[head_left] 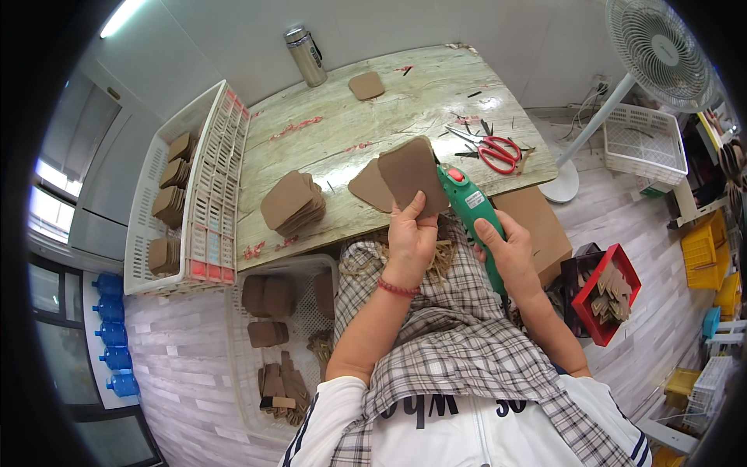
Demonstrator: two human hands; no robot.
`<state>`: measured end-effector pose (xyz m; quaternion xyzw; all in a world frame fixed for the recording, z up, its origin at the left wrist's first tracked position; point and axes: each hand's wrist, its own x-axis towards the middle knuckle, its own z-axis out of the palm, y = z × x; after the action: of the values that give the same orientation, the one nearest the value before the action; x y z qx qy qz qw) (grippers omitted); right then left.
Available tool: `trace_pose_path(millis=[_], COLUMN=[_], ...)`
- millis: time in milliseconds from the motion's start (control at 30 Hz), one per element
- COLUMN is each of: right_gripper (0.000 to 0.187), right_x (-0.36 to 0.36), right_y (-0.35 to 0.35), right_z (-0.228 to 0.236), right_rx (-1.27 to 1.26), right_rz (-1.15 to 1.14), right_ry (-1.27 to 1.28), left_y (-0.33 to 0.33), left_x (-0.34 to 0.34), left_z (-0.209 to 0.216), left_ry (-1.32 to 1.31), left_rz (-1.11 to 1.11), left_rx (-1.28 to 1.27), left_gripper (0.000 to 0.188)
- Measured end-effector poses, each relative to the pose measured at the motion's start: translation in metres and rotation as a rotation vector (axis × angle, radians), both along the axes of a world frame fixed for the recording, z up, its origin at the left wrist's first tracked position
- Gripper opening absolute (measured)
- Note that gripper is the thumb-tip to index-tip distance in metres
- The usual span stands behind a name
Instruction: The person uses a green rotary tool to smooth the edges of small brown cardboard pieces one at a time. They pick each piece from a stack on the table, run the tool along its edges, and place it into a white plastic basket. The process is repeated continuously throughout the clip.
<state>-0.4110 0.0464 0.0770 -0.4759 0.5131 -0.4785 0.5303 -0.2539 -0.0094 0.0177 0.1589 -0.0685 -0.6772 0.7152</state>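
Closed round the lower edge of a brown, rounded-corner flat piece (410,173), my left hand (412,237) holds it up over the table's front edge. My right hand (506,247) grips a green handheld power cutter (468,198) with a red button. The cutter's head is at the right edge of the brown piece; its blade is too small to make out. Another brown piece (367,187) lies on the table just behind the held one. To the left stands a stack of similar pieces (292,204). Red-handled scissors (496,152) lie among dark scraps at the right.
A worn table (350,117) carries a steel flask (305,56) and a single brown piece (366,86). White crates (210,179) with stacked pieces stand left and below. A red box (632,272) of offcuts and a standing fan (661,50) are on the right.
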Motion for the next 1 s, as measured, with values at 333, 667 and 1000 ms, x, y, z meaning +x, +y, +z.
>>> trace_pose_path(millis=[333,667,1000], right_gripper=[0.033,0.03,0.039], right_x=[-0.02,-0.045,-0.043], right_y=[-0.002,0.01,0.017], right_z=[0.015,0.019,0.002], right_rx=[0.054,0.051,0.038], right_rz=[0.065,0.205,0.191], right_ry=[0.008,0.072,0.227], left_y=[0.004,0.0,0.013], left_x=[0.013,0.072,0.08], left_z=[-0.023,-0.007,-0.011], left_ry=[-0.204,-0.642,-0.798], left_rz=[-0.038,-0.116,-0.306], left_rx=[-0.047,-0.09,0.012], left_gripper=[0.038,0.032,0.035])
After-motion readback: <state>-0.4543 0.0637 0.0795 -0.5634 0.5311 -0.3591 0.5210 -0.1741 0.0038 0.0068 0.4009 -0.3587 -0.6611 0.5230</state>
